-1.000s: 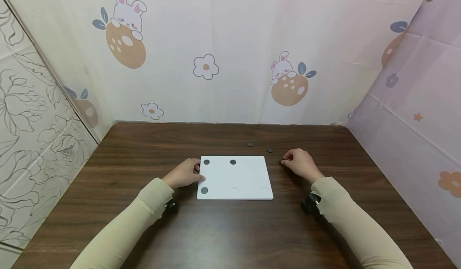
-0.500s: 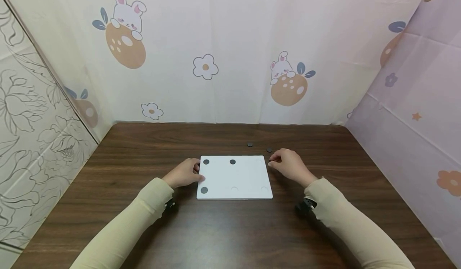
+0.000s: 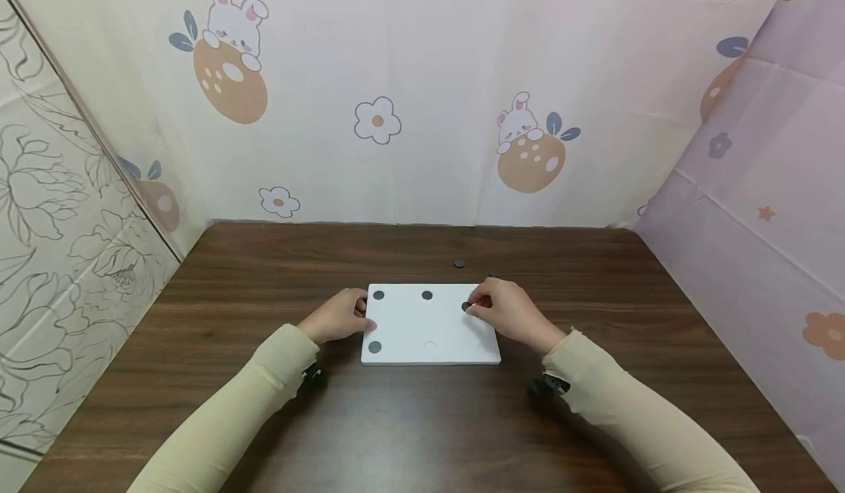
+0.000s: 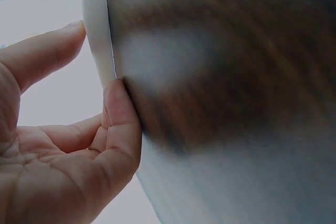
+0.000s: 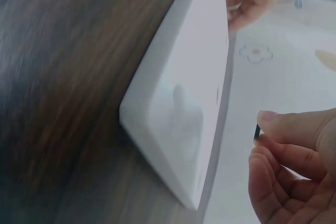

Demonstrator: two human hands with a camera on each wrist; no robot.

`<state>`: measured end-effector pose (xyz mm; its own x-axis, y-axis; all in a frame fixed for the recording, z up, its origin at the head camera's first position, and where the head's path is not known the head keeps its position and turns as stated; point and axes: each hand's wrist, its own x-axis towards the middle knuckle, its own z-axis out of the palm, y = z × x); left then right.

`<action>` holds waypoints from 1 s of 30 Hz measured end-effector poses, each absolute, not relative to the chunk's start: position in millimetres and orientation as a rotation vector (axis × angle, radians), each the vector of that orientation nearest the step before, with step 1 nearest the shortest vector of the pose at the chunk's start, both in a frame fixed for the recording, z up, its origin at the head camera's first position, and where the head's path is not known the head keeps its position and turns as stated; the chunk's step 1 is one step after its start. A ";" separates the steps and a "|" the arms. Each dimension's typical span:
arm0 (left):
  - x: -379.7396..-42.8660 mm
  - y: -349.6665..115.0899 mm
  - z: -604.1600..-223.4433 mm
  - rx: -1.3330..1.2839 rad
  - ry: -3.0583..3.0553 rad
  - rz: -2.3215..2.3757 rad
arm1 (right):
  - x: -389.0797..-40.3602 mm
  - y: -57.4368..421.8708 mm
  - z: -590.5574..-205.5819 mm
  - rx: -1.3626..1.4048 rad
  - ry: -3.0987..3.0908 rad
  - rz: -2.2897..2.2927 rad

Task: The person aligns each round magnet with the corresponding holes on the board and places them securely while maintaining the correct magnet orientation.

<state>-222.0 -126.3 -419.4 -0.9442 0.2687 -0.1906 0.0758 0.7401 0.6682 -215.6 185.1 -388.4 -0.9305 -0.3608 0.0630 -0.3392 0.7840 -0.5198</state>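
Note:
A white rectangular board (image 3: 425, 324) lies on the table. Black round discs sit on it at the far left (image 3: 379, 295), the far middle (image 3: 427, 296) and the near left (image 3: 375, 347). At the board's left edge my left hand (image 3: 337, 315) grips it, thumb and fingertips against the rim. My right hand (image 3: 515, 313) is over the board's far right part, pinching another black disc (image 3: 466, 307) between thumb and forefinger. In the right wrist view this disc (image 5: 257, 131) stands edge-on, apart from the board. The board's far right corner is hidden by the hand.
Behind the board, on the dark wooden table (image 3: 264, 258), lies a loose black disc (image 3: 458, 264). A second loose disc (image 3: 492, 274) is partly hidden behind the right hand. A faint circular recess (image 3: 430, 345) shows near the board's front edge. A patterned curtain (image 3: 422, 111) hangs behind the table.
The right hand has moved left from the table beside the board to above its far right part, carrying the pinched disc. The left hand and the board have stayed in place.

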 end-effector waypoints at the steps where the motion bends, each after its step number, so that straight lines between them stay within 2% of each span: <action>1: -222.1 -126.4 -419.5 0.270 2.666 1.008 | -214.3 182.7 -388.1 -0.590 2.931 -0.835; 30: -221.3 -126.4 -417.5 0.297 2.669 1.020 | -192.6 139.3 -401.0 -0.936 2.852 -0.699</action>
<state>-221.3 -126.4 -417.5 -0.9429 0.2833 -0.1751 0.0943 0.7315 0.6753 -192.6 139.3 -401.0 -0.8139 -0.5752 0.0822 -0.5481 0.7130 -0.4373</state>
